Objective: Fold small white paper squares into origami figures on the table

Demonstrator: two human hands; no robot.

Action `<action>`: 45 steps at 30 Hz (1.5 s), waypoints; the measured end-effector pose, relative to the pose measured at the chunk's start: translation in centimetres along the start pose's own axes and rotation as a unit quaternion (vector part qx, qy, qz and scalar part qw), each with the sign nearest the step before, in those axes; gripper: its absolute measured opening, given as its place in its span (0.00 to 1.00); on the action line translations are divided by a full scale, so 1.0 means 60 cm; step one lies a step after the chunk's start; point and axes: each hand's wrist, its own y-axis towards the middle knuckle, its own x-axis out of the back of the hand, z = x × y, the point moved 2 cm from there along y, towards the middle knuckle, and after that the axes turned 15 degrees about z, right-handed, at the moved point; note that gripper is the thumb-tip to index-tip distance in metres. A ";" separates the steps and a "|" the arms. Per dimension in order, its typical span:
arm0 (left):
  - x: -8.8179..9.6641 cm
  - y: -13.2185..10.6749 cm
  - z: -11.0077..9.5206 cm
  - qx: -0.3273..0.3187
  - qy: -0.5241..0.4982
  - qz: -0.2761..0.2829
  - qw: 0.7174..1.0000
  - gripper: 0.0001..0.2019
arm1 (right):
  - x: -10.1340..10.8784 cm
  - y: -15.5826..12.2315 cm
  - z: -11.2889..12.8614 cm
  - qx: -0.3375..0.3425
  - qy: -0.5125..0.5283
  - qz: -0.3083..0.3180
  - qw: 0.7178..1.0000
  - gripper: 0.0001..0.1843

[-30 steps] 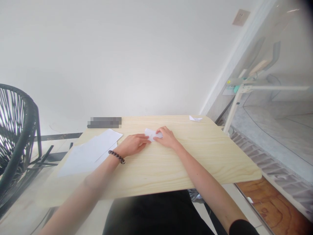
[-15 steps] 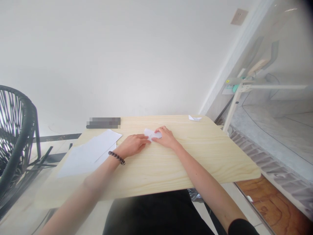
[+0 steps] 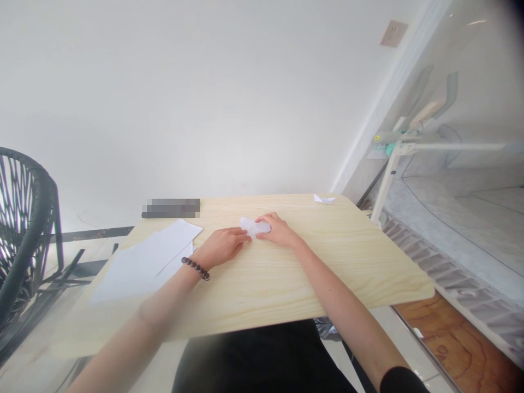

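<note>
A small piece of folded white paper (image 3: pixel 253 226) lies on the pale wooden table (image 3: pixel 286 295), between my two hands. My left hand (image 3: pixel 224 245), with a dark beaded bracelet at the wrist, pinches its left end with thumb and fingertips. From the right, my right hand (image 3: pixel 278 229) grips it, fingers along the far edge and thumb on the near edge. The fingers cover parts of the paper, so its exact folds do not show.
Loose white sheets (image 3: pixel 143 262) overlap on the table's left side. Behind them sits a dark, blurred-out object (image 3: pixel 171 208). A folded paper boat-like shape (image 3: pixel 324 200) rests at the far right corner. A woven chair (image 3: pixel 36 218) stands left, a white metal frame (image 3: pixel 387 183) right.
The view has shifted slightly. The folded paper now looks a little more bent or raised between the fingers, and both hands stay on it almost in place.
</note>
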 end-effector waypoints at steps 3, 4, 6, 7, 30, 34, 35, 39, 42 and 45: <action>0.000 0.003 -0.003 -0.002 0.001 0.001 1.000 0.15 | 0.009 0.000 -0.006 0.030 0.040 0.030 0.998 0.21; 0.000 0.004 -0.004 -0.002 0.002 0.001 1.000 0.15 | 0.012 0.000 -0.008 0.038 0.050 0.041 0.997 0.20; 0.001 0.004 -0.004 -0.001 0.001 0.001 1.000 0.15 | 0.018 0.001 -0.011 0.047 0.062 0.057 0.995 0.20; 0.001 0.004 -0.003 0.001 0.000 0.000 1.000 0.15 | 0.021 0.002 -0.012 0.049 0.066 0.062 0.995 0.21; -0.005 0.004 -0.003 -0.001 0.004 -0.012 1.000 0.15 | 0.002 0.002 -0.007 -0.009 0.014 0.011 1.000 0.26; -0.005 0.005 -0.002 -0.010 -0.009 -0.023 1.000 0.15 | 0.004 0.003 -0.012 0.008 0.032 0.024 0.999 0.24; -0.005 0.006 -0.001 -0.014 -0.012 -0.030 0.999 0.15 | 0.004 0.004 -0.012 0.012 0.033 0.028 0.999 0.23; -0.007 0.006 0.002 -0.017 -0.026 -0.036 0.999 0.15 | 0.002 0.004 -0.010 0.020 0.021 0.032 0.999 0.21; -0.009 0.004 0.003 -0.012 -0.036 -0.018 0.999 0.15 | 0.001 0.002 -0.004 -0.001 0.004 0.028 1.000 0.23; -0.007 0.003 0.001 -0.011 -0.036 -0.015 0.999 0.16 | 0.001 -0.001 0.003 -0.021 -0.013 0.019 1.000 0.25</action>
